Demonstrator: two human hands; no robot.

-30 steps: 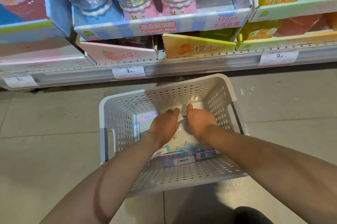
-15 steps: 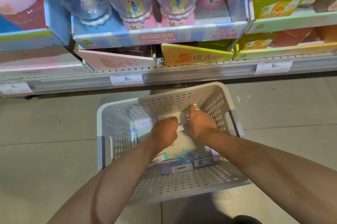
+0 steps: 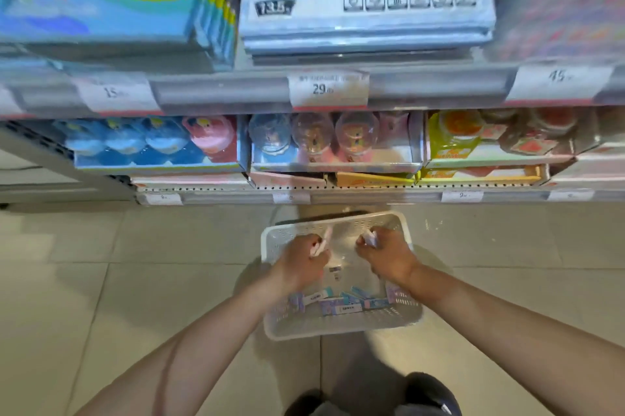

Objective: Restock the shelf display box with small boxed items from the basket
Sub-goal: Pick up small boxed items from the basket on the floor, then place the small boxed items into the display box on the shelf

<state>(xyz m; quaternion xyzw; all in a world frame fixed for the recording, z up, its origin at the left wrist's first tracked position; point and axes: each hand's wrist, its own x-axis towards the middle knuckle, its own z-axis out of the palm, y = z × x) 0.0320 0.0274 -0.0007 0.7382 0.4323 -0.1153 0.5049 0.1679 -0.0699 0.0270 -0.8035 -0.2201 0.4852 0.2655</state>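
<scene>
Head view: a white perforated basket sits on the tiled floor just in front of the bottom shelf. Above the basket's far half, the left hand is clenched around a small pale item that juts up from the fist, and the right hand is clenched around another small pale item; blur hides what exactly each is. More small boxed items, blue and lilac with white labels, lie jumbled along the basket's near wall, under the forearms. Behind the basket, the bottom shelf carries display boxes: one with clear domed toys straight beyond it, a blue-and-pink set to that one's left, yellow and orange jars to its right. Price tags line the shelf edge above. Nothing stands between the basket and the shelf.

Compared with half a second ago, the view takes in far more shelving, the basket looks smaller and lower, and the hands, then pressed together deep in the basket, are now apart and raised.
</scene>
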